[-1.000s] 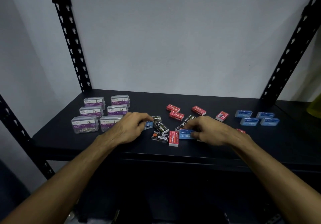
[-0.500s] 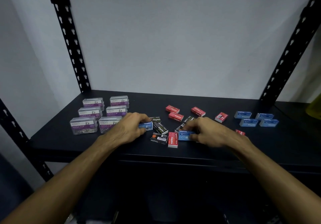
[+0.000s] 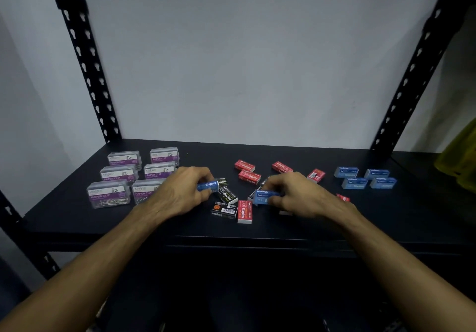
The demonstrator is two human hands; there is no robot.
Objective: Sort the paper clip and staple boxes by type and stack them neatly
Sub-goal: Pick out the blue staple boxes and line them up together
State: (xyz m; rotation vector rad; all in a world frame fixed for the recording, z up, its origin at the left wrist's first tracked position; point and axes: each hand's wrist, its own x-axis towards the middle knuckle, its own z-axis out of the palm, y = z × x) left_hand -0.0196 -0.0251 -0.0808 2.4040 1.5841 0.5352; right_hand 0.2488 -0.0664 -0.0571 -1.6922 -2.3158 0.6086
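Blue staples box (image 3: pixel 208 185) pinched in L hand (image 3: pixel 180 192) fingertips; R hand (image 3: pixel 298 195) grips second blue box (image 3: pixel 265 197).

Clear glossy plastic on the paper clip boxes (image 3: pixel 108 194), purple paper labels on top, bright metal clips showing through the walls. Printed matt card on the blue staple boxes (image 3: pixel 355 182), the red staple boxes (image 3: pixel 249 176) and the black staple boxes (image 3: pixel 224 210). Matt black painted metal on the shelf (image 3: pixel 77 218) and its slotted uprights (image 3: pixel 85 56). Smooth matt white on the wall (image 3: pixel 244 61).
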